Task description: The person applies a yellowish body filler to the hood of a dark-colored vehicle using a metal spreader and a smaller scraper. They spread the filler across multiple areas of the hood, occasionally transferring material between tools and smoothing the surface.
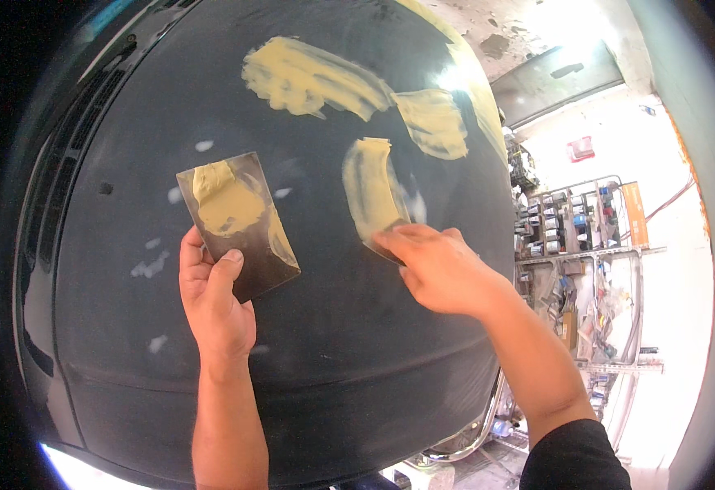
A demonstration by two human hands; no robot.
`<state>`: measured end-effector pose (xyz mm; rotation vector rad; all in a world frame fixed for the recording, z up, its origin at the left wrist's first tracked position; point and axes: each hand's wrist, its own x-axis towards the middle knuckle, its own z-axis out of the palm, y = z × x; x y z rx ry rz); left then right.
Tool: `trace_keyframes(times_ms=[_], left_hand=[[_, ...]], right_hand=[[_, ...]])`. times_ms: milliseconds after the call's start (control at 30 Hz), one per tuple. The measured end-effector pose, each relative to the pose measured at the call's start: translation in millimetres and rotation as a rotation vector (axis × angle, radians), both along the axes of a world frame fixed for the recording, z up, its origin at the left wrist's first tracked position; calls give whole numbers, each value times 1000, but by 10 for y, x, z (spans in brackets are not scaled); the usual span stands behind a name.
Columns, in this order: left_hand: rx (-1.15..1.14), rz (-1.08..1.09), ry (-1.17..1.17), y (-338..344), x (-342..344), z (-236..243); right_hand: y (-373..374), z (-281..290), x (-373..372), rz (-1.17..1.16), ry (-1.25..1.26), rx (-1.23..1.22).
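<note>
A dark car hood (357,327) fills most of the view. My left hand (214,302) grips a thin flat mixing board (263,273) by its lower edge, thumb on top. On the board lies a thick lump of yellow body filler (228,204), with a smear along its right edge. In my right hand (447,269) is a filler spreader (385,252), mostly hidden by the fingers. Its edge appears to touch the hood at the lower end of a fresh filler streak (366,184). Two wider filler patches, one long (312,77) and one shorter (435,122), lie farther away.
Small pale spots (151,265) dot the hood on the left. More yellow filler (476,90) runs along its far right edge. Beyond the car, a metal shelf rack (574,220) holds several cans and bottles. A dark vent strip (96,114) borders the hood's left side.
</note>
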<state>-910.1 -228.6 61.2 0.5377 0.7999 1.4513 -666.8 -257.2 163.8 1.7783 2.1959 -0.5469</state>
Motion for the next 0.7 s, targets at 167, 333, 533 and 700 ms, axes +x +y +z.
trace_keyframes(times_ms=[167,333,533,700], left_hand=[[-28,0,-34,-8,-4,10],[-6,-13,-44,-2,16,5],[-6,-1,-25,1,10,-15],[-44,24,-64,-18,11,53]], right_hand=[[234,83,297,-59,3,116],[1118,-75,558,-253,145,72],[1363,-69,421,-264,175,-16],[882,-108,382,-163,92,-61]])
